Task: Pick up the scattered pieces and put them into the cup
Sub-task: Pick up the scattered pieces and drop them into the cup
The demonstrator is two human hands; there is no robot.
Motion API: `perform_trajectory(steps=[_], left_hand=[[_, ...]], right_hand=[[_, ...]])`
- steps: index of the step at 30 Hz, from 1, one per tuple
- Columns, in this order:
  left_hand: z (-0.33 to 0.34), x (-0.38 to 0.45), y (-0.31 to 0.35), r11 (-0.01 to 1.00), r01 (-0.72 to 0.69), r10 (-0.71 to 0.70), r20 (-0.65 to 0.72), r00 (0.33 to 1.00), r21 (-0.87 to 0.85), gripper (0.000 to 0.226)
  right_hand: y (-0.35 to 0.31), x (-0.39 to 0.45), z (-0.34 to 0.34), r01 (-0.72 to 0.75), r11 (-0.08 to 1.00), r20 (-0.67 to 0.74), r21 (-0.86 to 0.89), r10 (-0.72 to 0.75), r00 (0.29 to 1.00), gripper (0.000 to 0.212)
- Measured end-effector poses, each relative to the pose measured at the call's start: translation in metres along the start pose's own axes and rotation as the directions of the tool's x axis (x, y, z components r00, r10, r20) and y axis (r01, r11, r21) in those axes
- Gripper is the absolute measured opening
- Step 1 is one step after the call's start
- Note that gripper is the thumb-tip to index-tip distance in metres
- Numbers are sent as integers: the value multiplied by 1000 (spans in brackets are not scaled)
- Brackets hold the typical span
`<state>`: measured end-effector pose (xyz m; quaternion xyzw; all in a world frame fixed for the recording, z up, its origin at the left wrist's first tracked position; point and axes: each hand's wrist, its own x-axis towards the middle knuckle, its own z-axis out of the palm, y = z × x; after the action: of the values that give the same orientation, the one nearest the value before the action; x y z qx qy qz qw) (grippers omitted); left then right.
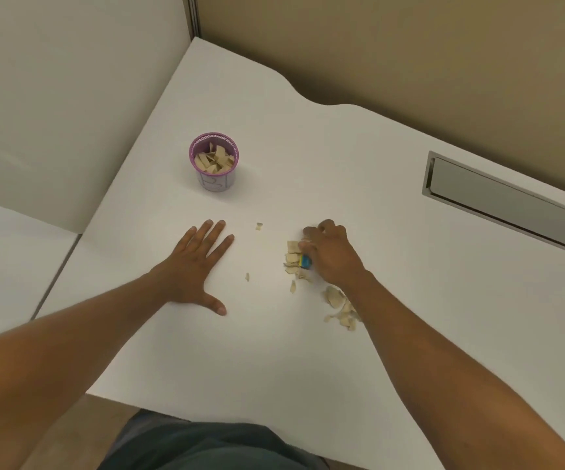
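A purple-rimmed cup (214,179) stands upright on the white desk, partly filled with tan pieces. More tan pieces lie scattered: a heap (294,262) by my right hand, another heap (340,308) under my right forearm, and two small stray bits (258,226) (247,277) in the middle. My left hand (194,266) lies flat on the desk, fingers spread, holding nothing. My right hand (330,254) is curled over the first heap, fingers closed around some pieces and a small blue and yellow object (305,261).
The white desk (308,368) has a grey recessed cable hatch (503,201) at the right. White partition panels (70,96) rise on the left and a tan wall (410,45) stands behind. The desk's near edge runs just above my lap.
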<state>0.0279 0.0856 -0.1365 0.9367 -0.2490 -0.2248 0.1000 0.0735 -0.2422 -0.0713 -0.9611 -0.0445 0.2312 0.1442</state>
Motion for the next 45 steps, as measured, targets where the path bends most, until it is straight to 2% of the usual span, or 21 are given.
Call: perform_trajectory(steps=[3, 6, 9, 13, 15, 18, 21, 25, 27, 30, 33, 36, 39, 41, 45], left_hand=[[1, 1, -1, 1000, 6, -7, 9, 1000, 13, 157], [0, 1, 0, 1000, 18, -18, 25, 1000, 25, 158], [-1, 2, 1, 998, 26, -28, 41, 999, 52, 158], [-2, 1, 4, 994, 32, -38, 52, 998, 109, 158], [-3, 1, 5, 991, 33, -40, 50, 998, 133, 157], [-4, 0, 7, 988, 37, -44, 47, 998, 148, 157], [-5, -1, 8, 987, 36, -44, 44, 998, 157, 156], [-4, -1, 7, 990, 30, -33, 21, 999, 136, 156], [-2, -1, 5, 992, 31, -33, 14, 999, 126, 156], [0, -1, 5, 995, 15, -16, 14, 1000, 98, 156], [0, -1, 4, 997, 12, -13, 13, 1000, 73, 156], [1, 0, 2, 998, 9, -11, 23, 1000, 62, 155], [3, 0, 1, 998, 12, -13, 24, 1000, 61, 155], [3, 0, 1, 998, 12, -14, 19, 1000, 64, 155], [4, 0, 1, 999, 15, -16, 10, 1000, 48, 155]], right_hand=[[-8, -15, 14, 67, 996, 36, -54, -65, 997, 60], [-10, -30, 28, 130, 959, 56, -253, -120, 991, 76], [-12, -39, 40, 154, 914, 55, -376, -144, 988, 61], [-15, -50, 51, 216, 904, 19, -368, -225, 974, 49], [-15, -49, 52, 241, 909, 7, -339, -254, 967, 37], [-15, -41, 52, 226, 957, -40, -181, -237, 971, 21], [-23, -33, 44, 74, 996, -77, 52, -70, 995, 21], [-35, -23, 25, -123, 916, -71, 381, 161, 984, 18], [-44, -17, 12, -176, 865, -65, 470, 233, 970, 20], [-63, -6, -11, -178, 812, -56, 555, 250, 967, 19], [-98, 15, -38, -70, 813, -133, 578, 178, 975, 18], [-141, 43, -62, 126, 864, -272, 488, 14, 962, 21], [-178, 74, -77, 253, 926, -314, 280, -160, 936, 22], [-195, 96, -81, 290, 947, -260, 139, -248, 933, 22], [-212, 132, -78, 327, 921, -7, -213, -336, 942, 19]])
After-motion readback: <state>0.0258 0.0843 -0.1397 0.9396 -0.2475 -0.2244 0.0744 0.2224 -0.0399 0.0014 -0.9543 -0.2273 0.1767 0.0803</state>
